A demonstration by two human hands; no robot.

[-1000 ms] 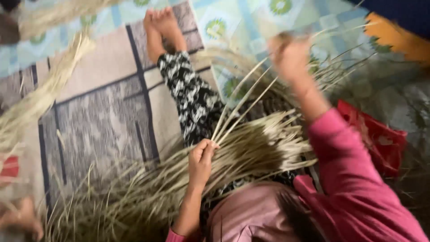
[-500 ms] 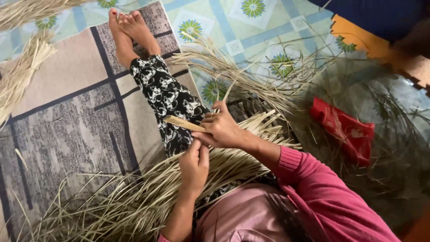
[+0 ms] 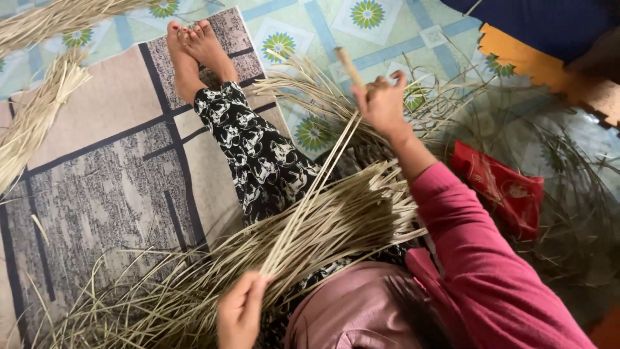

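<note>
My right hand [image 3: 381, 103] has swung up from my lap, fingers shut on a wooden stick [image 3: 347, 64] & strands [image 3: 310, 200] pulled taut, left hand [image 3: 240, 313] pinching their near ends, so separating's underway.

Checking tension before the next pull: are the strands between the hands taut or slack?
Taut: the strands run straight from left hand to right hand.

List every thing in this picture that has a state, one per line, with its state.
Left hand: closed around the near end of the strips.
Right hand: raised, gripping a short tan wooden stick at the strips' far end.
Thin pale dried leaf strips: stretched straight between both hands.
Loose heap of dried leaf strips: spread across the lap and rug.
Red plastic packet: lying crumpled on the floor.
</note>
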